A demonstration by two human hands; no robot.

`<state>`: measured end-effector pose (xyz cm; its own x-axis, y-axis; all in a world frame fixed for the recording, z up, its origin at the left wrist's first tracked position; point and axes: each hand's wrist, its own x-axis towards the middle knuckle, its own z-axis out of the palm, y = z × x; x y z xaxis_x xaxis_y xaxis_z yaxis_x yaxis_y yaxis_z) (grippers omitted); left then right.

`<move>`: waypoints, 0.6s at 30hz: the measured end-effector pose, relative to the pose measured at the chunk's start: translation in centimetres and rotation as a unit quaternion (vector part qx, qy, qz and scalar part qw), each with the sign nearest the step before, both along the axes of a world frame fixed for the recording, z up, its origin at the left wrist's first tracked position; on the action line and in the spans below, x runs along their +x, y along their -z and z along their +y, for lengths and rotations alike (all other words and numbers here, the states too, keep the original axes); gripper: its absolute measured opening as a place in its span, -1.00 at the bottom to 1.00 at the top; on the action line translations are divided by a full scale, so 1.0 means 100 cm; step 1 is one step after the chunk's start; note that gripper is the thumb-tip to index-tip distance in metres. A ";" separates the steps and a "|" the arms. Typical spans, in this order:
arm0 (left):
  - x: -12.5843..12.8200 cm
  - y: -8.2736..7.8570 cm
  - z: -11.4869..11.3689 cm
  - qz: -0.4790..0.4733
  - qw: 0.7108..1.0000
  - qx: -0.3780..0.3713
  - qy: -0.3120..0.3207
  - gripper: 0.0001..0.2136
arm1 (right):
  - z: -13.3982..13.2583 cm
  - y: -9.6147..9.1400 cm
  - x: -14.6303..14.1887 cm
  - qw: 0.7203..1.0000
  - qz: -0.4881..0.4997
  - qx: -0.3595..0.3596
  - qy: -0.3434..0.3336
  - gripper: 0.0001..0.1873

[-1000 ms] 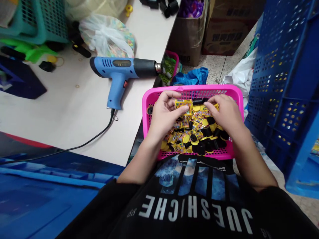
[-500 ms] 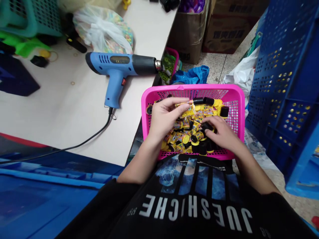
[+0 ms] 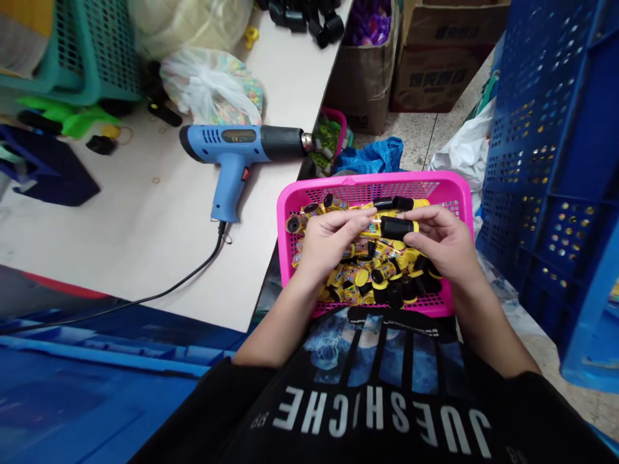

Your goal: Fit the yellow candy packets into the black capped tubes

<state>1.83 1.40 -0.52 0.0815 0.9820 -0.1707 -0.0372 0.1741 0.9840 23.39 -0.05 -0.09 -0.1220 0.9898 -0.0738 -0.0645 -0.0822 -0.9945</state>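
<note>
Cluttered storeroom all round, and closest in, a black printed T-shirt (image 3: 367,386) leans over a pink plastic basket (image 3: 372,182). Both hands are closed in a pinch on one small black-capped yellow tube (image 3: 396,227), held just above the basket. The left hand (image 3: 333,243) presses its fingertips against the yellow wrapped end, while the right hand (image 3: 438,241) grips near the black cap. Directly below the hands lies a heap of more capped yellow tubes (image 3: 367,274). Left of the left hand, a blue heat gun (image 3: 236,145) rests on a pale tabletop (image 3: 145,245), its black cable (image 3: 159,291) trailing down. Right of the right hand stands a tall blue perforated crate (image 3: 541,161). Beyond the hands, past a blue plastic bag (image 3: 372,158), cardboard boxes (image 3: 445,71) stand on the speckled floor (image 3: 411,122).
</note>
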 end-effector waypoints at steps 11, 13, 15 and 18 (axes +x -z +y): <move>0.004 -0.001 0.002 0.021 0.999 0.017 0.046 -0.71 | 0.000 -0.002 0.004 0.984 -0.153 0.086 -0.015 -0.69; 0.004 -0.002 0.003 0.004 0.998 0.016 0.067 -0.67 | 0.000 0.000 0.002 0.983 -0.159 0.093 -0.019 -0.67; 0.005 -0.002 0.004 -0.031 0.995 0.001 0.091 -0.65 | 0.000 0.002 0.000 0.986 -0.142 0.078 -0.037 -0.53; 0.008 -0.002 0.003 -0.068 0.993 -0.012 0.100 -0.65 | -0.002 0.002 -0.006 0.998 -0.047 -0.004 -0.045 -0.31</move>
